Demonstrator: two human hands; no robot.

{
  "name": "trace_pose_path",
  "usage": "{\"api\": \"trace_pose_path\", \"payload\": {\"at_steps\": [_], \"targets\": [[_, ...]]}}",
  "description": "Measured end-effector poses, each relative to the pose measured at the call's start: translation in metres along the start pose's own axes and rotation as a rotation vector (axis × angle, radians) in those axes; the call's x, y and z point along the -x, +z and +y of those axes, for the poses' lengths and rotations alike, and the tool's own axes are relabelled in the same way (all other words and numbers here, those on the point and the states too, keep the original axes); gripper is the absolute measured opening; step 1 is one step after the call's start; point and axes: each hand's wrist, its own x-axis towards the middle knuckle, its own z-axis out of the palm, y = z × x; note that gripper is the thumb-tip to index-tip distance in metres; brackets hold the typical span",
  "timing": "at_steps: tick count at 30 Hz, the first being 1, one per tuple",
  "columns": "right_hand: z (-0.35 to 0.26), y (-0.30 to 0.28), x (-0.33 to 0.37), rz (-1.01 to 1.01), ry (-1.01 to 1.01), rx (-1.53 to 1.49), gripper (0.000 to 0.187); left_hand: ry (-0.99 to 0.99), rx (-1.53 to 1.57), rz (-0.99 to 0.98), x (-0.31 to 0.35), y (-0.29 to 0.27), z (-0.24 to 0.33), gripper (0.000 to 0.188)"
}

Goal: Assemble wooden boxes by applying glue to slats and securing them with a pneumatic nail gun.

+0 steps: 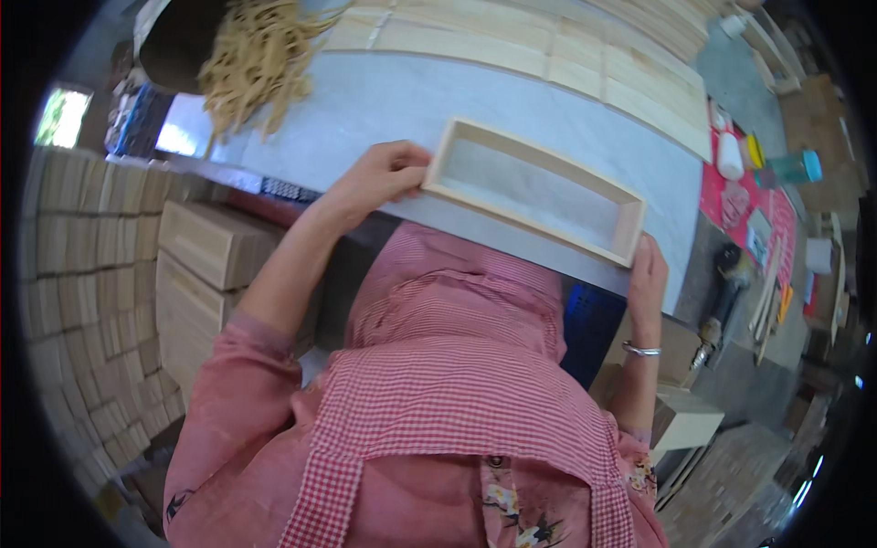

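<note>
holding wooden frame (527,222) by opposite ends with left hand (388,175) and right hand (647,272), along near edge of counter (384,100), with an open strip before pale boards (475,38)

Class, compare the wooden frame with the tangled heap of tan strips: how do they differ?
The wooden frame is a straight-sided rectangle; the heap of strips is a loose tangle. The left hand and right hand are at the frame's ends, while neither touches the heap. The frame looks paler than the heap. Both are yellowish.
</note>
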Motion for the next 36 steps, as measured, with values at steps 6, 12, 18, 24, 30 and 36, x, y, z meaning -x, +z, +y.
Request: {"api": "trace_pose_path", "payload": {"at_steps": [6,12,18,24,30,36], "targets": [[-0.017,0.005,-0.002,-0.015,0.021,-0.028,0.039,-0.134,-0.003,-0.094,-0.017,-0.021,-0.004,0.014],[-0.014,0.000,0.003,-0.014,0.074,-0.014,0.039,-0.063,-0.347,-0.212,-0.027,-0.011,0.010,0.012],[-0.017,-0.007,-0.003,-0.031,0.119,-0.128,0.036,0.152,-0.693,0.066,-0.019,0.001,0.018,0.016],[-0.019,-0.016,0.015,-0.056,0.126,-0.389,0.028,0.010,0.084,0.103,0.009,0.004,0.013,0.023],[-0.018,-0.021,0.019,-0.181,0.163,-0.346,0.029,-0.030,0.098,-0.054,0.009,-0.005,0.012,0.026],[-0.022,-0.027,0.001,-0.346,0.396,-0.478,0.043,-0.158,0.007,-0.152,-0.003,-0.017,0.026,0.030]]}}
